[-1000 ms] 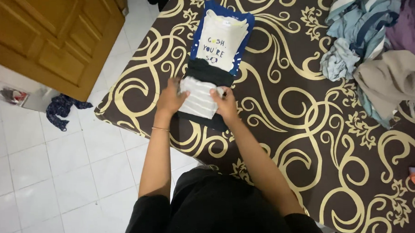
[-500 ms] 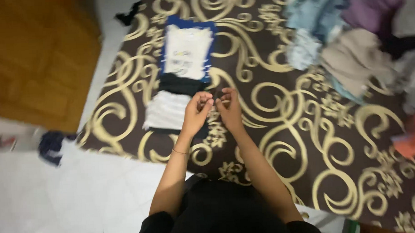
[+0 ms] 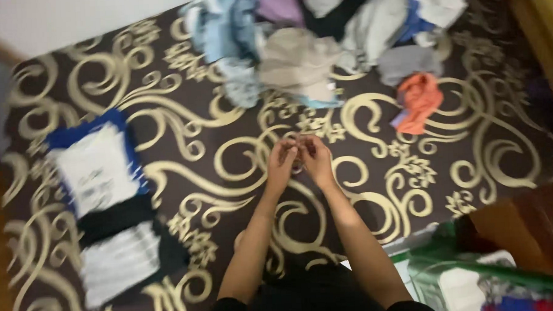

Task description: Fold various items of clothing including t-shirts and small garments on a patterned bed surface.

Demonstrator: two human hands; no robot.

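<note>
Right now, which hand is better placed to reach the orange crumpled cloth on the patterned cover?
Probably the right hand: it lies on the side of the orange crumpled cloth. The left hand would have to cross over it.

the whole frame is smeared by motion blur, so the gold scrolls on the dark bedspread (image 3: pixel 186 195) have soft, doubled edges. light is dim and even, apparently from overhead, with no hard shadows and no glare. the left hand (image 3: pixel 281 161) and right hand (image 3: pixel 318 159) sit near the centre and are a little clearer, though the fingers still run together. the folded stack (image 3: pixel 110 207) at the left and the pile of loose clothes (image 3: pixel 321 37) along the top are soft. the corners fall darker and blurrier.
</note>
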